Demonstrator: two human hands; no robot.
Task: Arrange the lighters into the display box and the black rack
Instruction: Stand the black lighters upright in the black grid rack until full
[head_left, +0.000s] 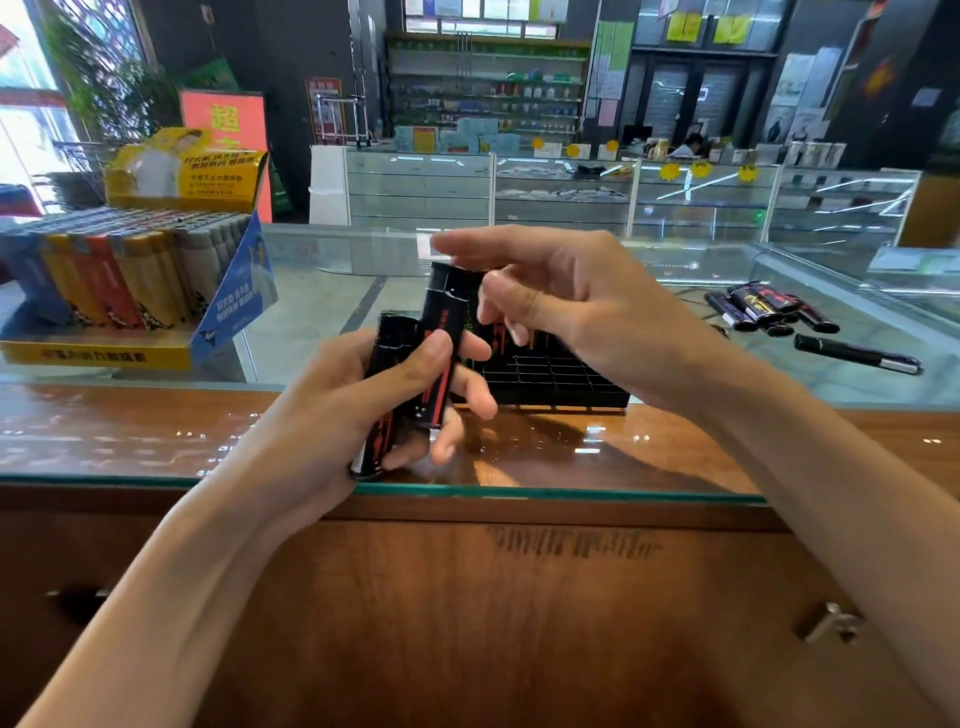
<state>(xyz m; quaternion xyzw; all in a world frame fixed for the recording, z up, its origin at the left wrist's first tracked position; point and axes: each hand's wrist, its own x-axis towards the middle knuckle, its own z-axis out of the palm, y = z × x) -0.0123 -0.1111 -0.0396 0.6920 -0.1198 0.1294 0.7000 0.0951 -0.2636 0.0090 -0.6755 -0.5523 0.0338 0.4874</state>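
Left hand (363, 410): grip closed around two black lighters with red print, both roughly upright; the taller lighter (441, 338) stands between thumb and fingers, its cap raised above the hand, and the shorter lighter (382, 395) sits lower in the palm, its base showing under the heel of the hand. Right hand (566, 296): held just above and to the right of the taller lighter, fingers loosely spread and curled, index finger stretched over the cap; whether it touches the cap cannot be told, and it pinches nothing. Black rack (550, 374): a low grid of open square cells on the glass-topped wooden surface (156, 431), directly behind both hands, partly hidden by them; a few dark lighters appear to stand in its rear cells, blurred. Display box (130, 291): yellow and blue cardboard, at the far left of the surface, lid flap raised, filled with rows of upright lighters in blue, yellow, orange, red and grey. Loose lighters (763, 309): a small heap of black pieces lying flat at the far right of the surface, well apart from the rack. Dark slim item with metal end (857, 356): lying flat near the heap, kind unclear.
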